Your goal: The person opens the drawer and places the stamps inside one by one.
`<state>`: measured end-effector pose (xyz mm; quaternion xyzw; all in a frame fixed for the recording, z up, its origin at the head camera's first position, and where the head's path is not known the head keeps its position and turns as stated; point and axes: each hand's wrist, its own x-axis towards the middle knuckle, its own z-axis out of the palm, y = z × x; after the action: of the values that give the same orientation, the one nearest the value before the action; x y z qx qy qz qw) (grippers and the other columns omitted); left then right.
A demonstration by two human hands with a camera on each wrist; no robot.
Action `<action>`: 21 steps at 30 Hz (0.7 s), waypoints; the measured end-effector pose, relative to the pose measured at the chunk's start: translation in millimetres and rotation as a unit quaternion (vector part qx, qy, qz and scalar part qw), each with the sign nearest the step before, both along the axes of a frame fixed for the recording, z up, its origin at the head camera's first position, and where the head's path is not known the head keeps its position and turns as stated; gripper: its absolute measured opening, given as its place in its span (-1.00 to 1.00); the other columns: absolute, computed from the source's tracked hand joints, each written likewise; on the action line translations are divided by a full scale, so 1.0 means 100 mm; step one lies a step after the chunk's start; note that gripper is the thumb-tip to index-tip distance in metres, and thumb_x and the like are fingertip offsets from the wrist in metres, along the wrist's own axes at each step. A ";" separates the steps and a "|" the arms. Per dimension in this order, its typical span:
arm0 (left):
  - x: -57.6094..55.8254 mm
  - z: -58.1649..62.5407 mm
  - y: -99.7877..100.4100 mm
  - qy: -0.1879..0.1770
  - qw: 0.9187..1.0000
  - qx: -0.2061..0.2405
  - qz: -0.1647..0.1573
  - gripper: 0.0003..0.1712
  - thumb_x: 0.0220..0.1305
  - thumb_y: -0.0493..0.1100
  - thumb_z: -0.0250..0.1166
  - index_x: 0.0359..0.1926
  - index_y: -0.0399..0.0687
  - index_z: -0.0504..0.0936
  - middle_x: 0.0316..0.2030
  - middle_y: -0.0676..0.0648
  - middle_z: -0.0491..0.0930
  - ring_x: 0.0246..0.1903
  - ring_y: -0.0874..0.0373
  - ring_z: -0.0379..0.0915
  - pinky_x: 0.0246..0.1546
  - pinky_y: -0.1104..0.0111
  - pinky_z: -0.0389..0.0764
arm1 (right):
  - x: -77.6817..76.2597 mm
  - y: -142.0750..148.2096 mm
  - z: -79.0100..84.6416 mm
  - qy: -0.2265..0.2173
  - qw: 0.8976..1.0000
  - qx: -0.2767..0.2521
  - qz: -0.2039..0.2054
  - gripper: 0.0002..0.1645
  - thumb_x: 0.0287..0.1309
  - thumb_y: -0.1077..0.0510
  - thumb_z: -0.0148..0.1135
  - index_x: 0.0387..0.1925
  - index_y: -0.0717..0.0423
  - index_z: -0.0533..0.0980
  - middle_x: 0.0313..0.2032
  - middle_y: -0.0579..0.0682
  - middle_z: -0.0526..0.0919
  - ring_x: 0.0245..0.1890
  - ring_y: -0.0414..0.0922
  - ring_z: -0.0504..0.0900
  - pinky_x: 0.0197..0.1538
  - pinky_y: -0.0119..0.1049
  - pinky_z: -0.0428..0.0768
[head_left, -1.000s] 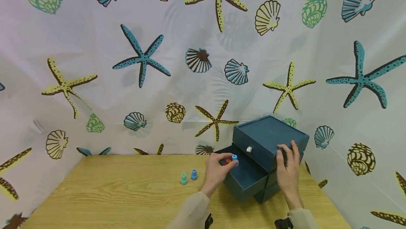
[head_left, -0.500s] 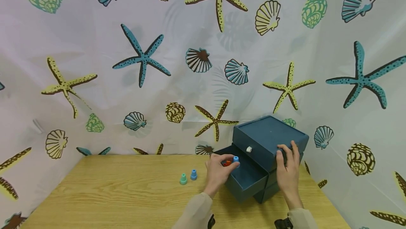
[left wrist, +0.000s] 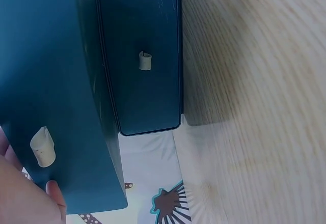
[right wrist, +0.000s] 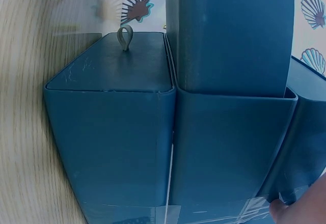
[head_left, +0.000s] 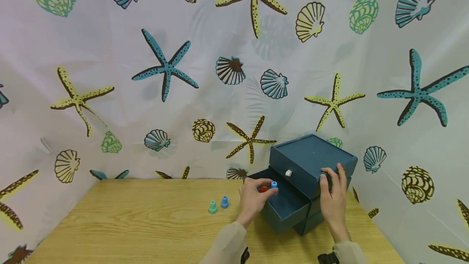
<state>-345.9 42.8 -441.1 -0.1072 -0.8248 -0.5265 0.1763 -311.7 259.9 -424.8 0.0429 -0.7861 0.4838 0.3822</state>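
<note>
Over the pulled-out middle drawer [head_left: 281, 211] of a dark blue drawer box [head_left: 311, 154], my left hand [head_left: 250, 199] pinches a small blue stepped, cone-shaped piece [head_left: 274, 184] between thumb and fingers. Small red pieces [head_left: 263, 189] show inside the drawer, partly covered by that hand. My right hand [head_left: 334, 201] rests on the near right edge of the box's top. In the left wrist view, the left hand [left wrist: 30, 196] is beside the drawer front with its pale pull tab [left wrist: 43, 147]; the blue piece is hidden there. The right wrist view shows only part of the right hand [right wrist: 304, 206].
A green cone-shaped piece [head_left: 212, 207] and another blue one [head_left: 224, 202] stand upright on the wooden table [head_left: 128, 223], left of the left hand. The bottom drawer [left wrist: 145, 96] is closed. A shell-print curtain [head_left: 205, 101] hangs behind the table.
My left hand has moved slightly right and a little lower over the open drawer, still pinching the blue piece. The right hand stays on the box.
</note>
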 end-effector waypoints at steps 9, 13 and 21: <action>0.00 0.02 -0.01 0.020 1.000 -0.008 -0.022 -0.69 0.11 0.02 0.48 -0.10 0.10 0.78 -0.17 0.12 0.74 -0.06 0.15 0.30 0.03 0.08 0.15 | -0.02 0.02 0.00 0.001 1.000 0.001 -0.002 -0.61 0.48 -0.01 -0.04 0.18 0.05 0.44 0.54 0.04 -0.06 0.52 0.23 -0.11 0.28 0.45 0.08; 0.00 -0.02 -0.02 0.025 0.999 0.005 -0.022 -0.69 0.11 0.05 0.47 -0.12 0.10 0.79 -0.20 0.11 0.72 -0.10 0.17 0.29 0.00 0.12 0.16 | -0.01 0.02 -0.01 -0.005 1.000 0.002 -0.001 -0.61 0.48 -0.02 -0.04 0.18 0.05 0.44 0.54 0.03 -0.06 0.52 0.23 -0.10 0.28 0.45 0.09; -0.01 -0.06 -0.13 0.045 0.995 0.065 -0.059 -0.75 0.17 -0.03 0.44 -0.12 0.08 0.78 -0.16 0.07 0.69 -0.09 0.05 0.45 -0.10 0.32 0.50 | -0.01 0.01 -0.01 -0.004 1.000 0.001 0.001 -0.61 0.48 -0.01 -0.04 0.18 0.04 0.44 0.54 0.03 -0.07 0.52 0.22 -0.10 0.28 0.45 0.09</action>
<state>-346.6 30.1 -447.1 -0.1676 -0.7721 -0.5833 0.1884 -312.4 261.3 -425.9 0.0420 -0.7882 0.4839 0.3780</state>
